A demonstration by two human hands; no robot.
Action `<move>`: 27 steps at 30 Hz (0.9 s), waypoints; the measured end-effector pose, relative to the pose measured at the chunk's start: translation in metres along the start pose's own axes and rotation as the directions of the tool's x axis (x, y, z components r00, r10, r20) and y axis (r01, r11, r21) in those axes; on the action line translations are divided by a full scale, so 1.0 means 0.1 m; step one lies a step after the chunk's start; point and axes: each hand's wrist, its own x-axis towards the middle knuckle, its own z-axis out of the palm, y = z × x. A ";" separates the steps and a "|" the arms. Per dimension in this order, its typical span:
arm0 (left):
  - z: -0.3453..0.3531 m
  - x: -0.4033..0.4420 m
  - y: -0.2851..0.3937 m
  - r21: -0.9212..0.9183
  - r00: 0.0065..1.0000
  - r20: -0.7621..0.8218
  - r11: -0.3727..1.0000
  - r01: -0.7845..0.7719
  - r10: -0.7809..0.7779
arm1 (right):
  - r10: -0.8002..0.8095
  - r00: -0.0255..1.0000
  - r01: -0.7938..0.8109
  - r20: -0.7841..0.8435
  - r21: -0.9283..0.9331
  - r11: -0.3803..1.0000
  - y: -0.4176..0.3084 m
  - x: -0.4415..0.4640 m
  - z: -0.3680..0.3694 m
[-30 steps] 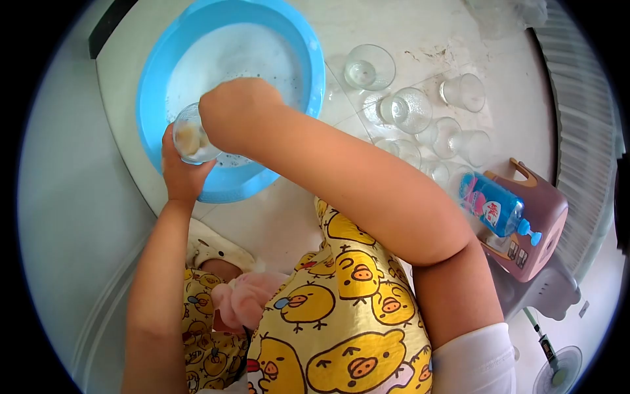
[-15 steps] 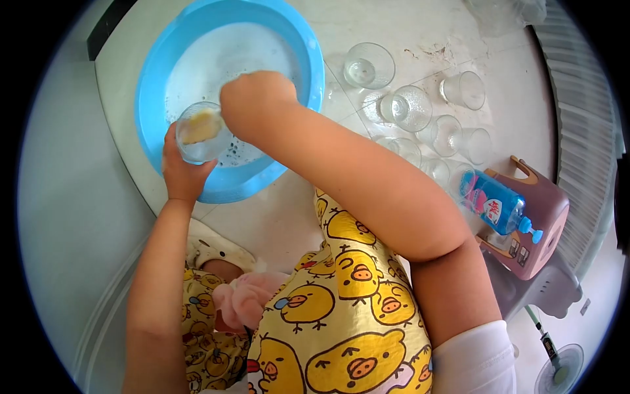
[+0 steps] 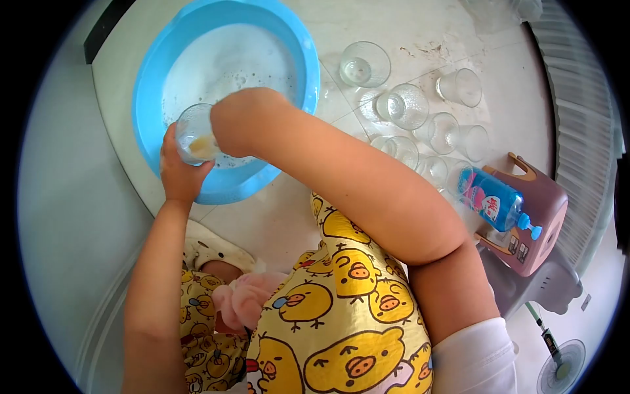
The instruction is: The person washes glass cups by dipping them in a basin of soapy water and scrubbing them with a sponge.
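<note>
My left hand [image 3: 182, 172] is wrapped round a clear glass [image 3: 191, 125] over the near left side of a blue basin [image 3: 303, 39]. Soapy water [image 3: 230, 56] with bubbles fills the basin. Inside the glass shows a small yellowish thing [image 3: 202, 146], perhaps a sponge or brush head. My right hand [image 3: 246, 121] is closed at the right edge of the glass, back of the hand towards me. Its fingers are hidden, and so is whatever they hold.
Several clear glasses [image 3: 407, 107] stand or lie on the pale tiled floor [image 3: 335, 85] right of the basin. Beyond them are a blue soap bottle [image 3: 493, 198], a mauve container [image 3: 550, 220] with a handle, and a grey stool [image 3: 558, 284]. A pleated white curtain [image 3: 584, 118] hangs at the right.
My right hand has shifted slightly down and left towards the glass. The yellowish thing has moved lower in the glass and shows less. My left hand keeps its hold.
</note>
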 end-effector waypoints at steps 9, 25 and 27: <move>0.02 -0.02 -0.01 0.069 1.000 -0.022 0.998 -0.001 0.003 | 0.038 0.978 -0.047 -0.205 -0.036 0.998 0.13 -0.05 0.06; 0.04 -0.02 -0.05 -0.040 0.996 -0.048 0.996 0.078 -0.079 | -0.224 0.954 0.202 -0.198 -0.123 0.972 0.03 -0.06 0.21; 0.03 -0.01 -0.04 0.006 0.998 -0.034 0.999 0.051 -0.050 | -0.210 0.949 0.176 -0.236 -0.157 0.972 0.13 -0.04 0.14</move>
